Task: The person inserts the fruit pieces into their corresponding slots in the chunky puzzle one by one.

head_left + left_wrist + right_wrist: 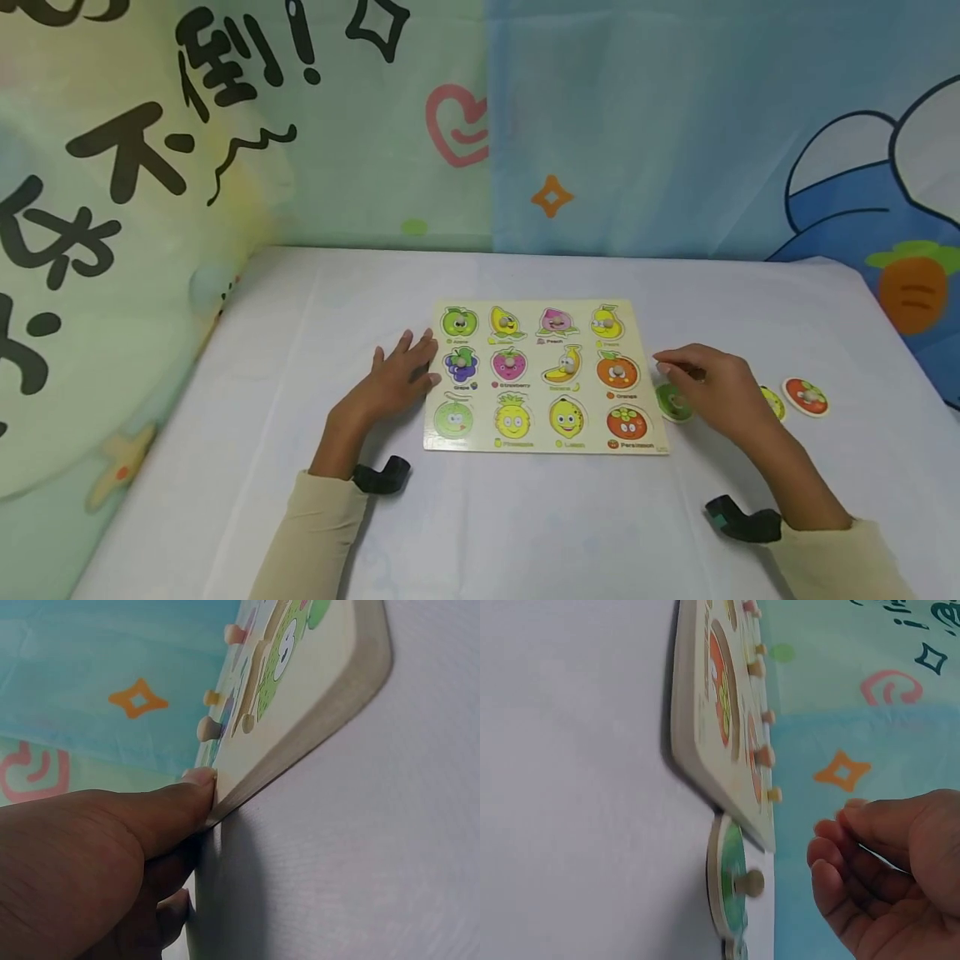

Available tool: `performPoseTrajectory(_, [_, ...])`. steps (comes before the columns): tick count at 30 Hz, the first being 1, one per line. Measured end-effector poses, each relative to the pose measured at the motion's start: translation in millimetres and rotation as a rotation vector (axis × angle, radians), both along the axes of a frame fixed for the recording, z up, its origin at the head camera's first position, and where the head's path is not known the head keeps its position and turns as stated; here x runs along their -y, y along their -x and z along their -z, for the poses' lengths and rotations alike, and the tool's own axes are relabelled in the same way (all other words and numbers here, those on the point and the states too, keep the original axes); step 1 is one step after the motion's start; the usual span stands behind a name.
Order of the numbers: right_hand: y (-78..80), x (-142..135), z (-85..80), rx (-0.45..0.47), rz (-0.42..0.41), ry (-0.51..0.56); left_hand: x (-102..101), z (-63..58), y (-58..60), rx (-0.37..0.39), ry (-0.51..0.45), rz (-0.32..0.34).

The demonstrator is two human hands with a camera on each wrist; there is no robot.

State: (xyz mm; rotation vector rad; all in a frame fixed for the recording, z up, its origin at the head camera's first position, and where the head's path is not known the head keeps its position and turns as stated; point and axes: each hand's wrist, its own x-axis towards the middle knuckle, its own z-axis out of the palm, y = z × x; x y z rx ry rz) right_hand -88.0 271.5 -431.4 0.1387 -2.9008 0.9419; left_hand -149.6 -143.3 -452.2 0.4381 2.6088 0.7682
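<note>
A wooden fruit puzzle board [486,433] lies flat on the table. Knobbed pieces such as the orange piece [618,371] fill its upper two rows; the bottom row shows printed pictures without knobs. My left hand [390,383] rests at the board's left edge, fingers spread, with the thumb touching the edge in the left wrist view. Above a round green piece [672,405] hovers my right hand [708,387], its fingers loosely bent and holding nothing. That piece's wooden knob [751,883] stands below the fingertips in the right wrist view.
Right of my right wrist lie a red piece [807,397] and a yellow piece [773,403], the latter partly hidden by the arm. White cloth [540,525] covers the table. A printed curtain [637,125] hangs behind it.
</note>
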Motion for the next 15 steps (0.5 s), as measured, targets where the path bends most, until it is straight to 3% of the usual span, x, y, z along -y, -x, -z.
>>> performPoseTrajectory(7, [-12.0,-11,2.5,0.036,0.101,-0.036,1,0.3,-0.9,-0.013,-0.008,0.004])
performPoseTrajectory(12, [-16.9,-16,6.2,0.064,0.134,-0.055,2,0.8,-1.1,-0.018,-0.002,0.005])
performPoseTrajectory(15, [-17.7,-16,8.1,0.13,0.136,-0.083,2,0.7,-1.2,-0.018,-0.007,0.006])
